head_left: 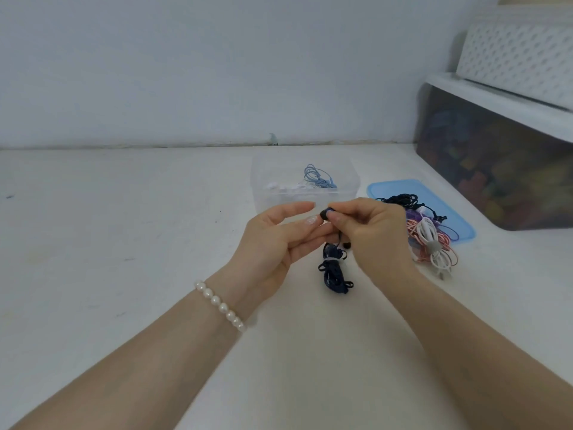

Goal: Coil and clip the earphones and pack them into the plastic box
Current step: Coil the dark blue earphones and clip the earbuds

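From the head view, the right hand [375, 231] pinches a dark earbud [325, 213] between thumb and fingertip, just in front of the box [305, 184]. The left hand [279, 240] lies relaxed, fingers nearly straight, its fingertips beside the bud and gripping nothing that I can make out. Below, the navy coil [333, 270] hangs or rests at the table [124, 228], already banded by a pale clip [331, 260].

This looks light and limp; the thin cord would snag or spring loose, so the banded middle seems the safest hold.

At two o'clock from the hands, more bundles [431, 240] lie against the blue lid [434, 193]. Two sets are already in the box at twelve.
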`<state>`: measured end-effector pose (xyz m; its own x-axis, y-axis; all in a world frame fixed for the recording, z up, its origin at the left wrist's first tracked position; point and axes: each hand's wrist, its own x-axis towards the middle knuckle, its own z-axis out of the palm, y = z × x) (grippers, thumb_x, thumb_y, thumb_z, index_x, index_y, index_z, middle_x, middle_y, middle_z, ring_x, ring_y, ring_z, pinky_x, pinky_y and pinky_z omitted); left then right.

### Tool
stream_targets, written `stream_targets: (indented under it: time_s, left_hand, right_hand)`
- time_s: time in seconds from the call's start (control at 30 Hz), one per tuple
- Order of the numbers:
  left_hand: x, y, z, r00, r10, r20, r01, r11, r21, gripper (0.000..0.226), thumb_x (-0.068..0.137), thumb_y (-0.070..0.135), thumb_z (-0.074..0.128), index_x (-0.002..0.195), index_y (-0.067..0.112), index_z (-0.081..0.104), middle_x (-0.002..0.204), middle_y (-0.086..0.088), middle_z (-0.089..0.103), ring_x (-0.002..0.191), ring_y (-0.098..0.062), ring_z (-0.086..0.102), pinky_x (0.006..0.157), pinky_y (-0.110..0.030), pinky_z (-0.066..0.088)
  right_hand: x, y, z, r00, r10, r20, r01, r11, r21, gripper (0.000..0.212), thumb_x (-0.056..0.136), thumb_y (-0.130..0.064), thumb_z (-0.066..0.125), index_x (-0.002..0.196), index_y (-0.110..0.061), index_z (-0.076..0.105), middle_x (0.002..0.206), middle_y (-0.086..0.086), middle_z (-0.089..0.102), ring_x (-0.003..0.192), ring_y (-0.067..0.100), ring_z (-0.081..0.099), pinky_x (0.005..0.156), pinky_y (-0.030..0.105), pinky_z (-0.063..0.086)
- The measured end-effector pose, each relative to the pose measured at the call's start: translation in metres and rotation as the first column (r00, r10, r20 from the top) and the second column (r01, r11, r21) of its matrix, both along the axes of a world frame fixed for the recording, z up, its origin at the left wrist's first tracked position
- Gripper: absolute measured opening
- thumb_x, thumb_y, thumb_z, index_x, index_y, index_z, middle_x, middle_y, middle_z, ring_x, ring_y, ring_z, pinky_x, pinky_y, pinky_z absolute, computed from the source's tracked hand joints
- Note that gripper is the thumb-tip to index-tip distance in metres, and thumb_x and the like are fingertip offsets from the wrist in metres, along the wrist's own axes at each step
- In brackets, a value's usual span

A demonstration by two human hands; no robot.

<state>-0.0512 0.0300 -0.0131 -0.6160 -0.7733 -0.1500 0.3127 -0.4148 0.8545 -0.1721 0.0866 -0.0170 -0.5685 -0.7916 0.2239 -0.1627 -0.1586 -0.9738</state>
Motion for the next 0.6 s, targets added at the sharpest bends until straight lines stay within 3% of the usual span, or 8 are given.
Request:
stream_targets:
  time_s: [0.1, 0.3, 0.47, 0.6]
  left_hand:
    - [-0.003, -0.004, 0.0, 1.0, 0.007, 0.016, -0.007, 0.999, -0.036, 0.026, 0.08, -0.002, 0.062, 0.104, 0.006, 0.058, 0.082, -0.011, 0.074, 0.075, -0.017, 0.072, 0.069, -0.023, 0.057]
    - [-0.008, -0.006, -0.004, 0.996, 0.038, 0.083, -0.029, 0.994, -0.109, 0.013, 0.073, -0.001, 0.067, 0.084, 0.005, 0.066, 0.064, -0.003, 0.07, 0.059, -0.01, 0.067, 0.06, -0.021, 0.056]
    - [-0.008, -0.008, -0.006, 0.991, 0.115, 0.074, -0.083, 0.934, -0.349, 0.016, 0.06, 0.009, 0.072, 0.076, 0.009, 0.068, 0.06, 0.0, 0.07, 0.054, -0.01, 0.064, 0.061, -0.021, 0.054]
    - [-0.01, -0.003, -0.003, 0.986, 0.163, 0.032, -0.118, 0.824, -0.554, 0.022, 0.066, -0.011, 0.068, 0.083, 0.003, 0.069, 0.057, 0.004, 0.069, 0.054, -0.008, 0.066, 0.059, -0.018, 0.053]
  right_hand:
    - [-0.008, 0.007, 0.01, 0.981, 0.099, 0.168, -0.102, 0.995, 0.01, 0.013, 0.082, 0.006, 0.059, 0.079, -0.003, 0.068, 0.061, 0.0, 0.07, 0.059, 0.016, 0.068, 0.059, 0.024, 0.057]
    - [-0.009, 0.012, 0.015, 0.962, 0.114, 0.249, -0.143, 0.984, 0.104, 0.01, 0.081, 0.0, 0.06, 0.081, -0.005, 0.069, 0.063, 0.001, 0.069, 0.053, 0.014, 0.062, 0.053, 0.024, 0.054]
    - [-0.008, 0.013, 0.018, 0.909, 0.17, 0.381, -0.238, 0.961, 0.14, 0.011, 0.082, 0.0, 0.058, 0.082, -0.001, 0.069, 0.063, 0.008, 0.065, 0.051, 0.014, 0.056, 0.049, 0.021, 0.047]
    - [-0.01, 0.017, 0.022, 0.848, 0.211, 0.486, -0.315, 0.939, 0.141, 0.012, 0.083, 0.002, 0.055, 0.08, 0.002, 0.066, 0.058, 0.008, 0.063, 0.045, 0.012, 0.053, 0.044, 0.017, 0.045]
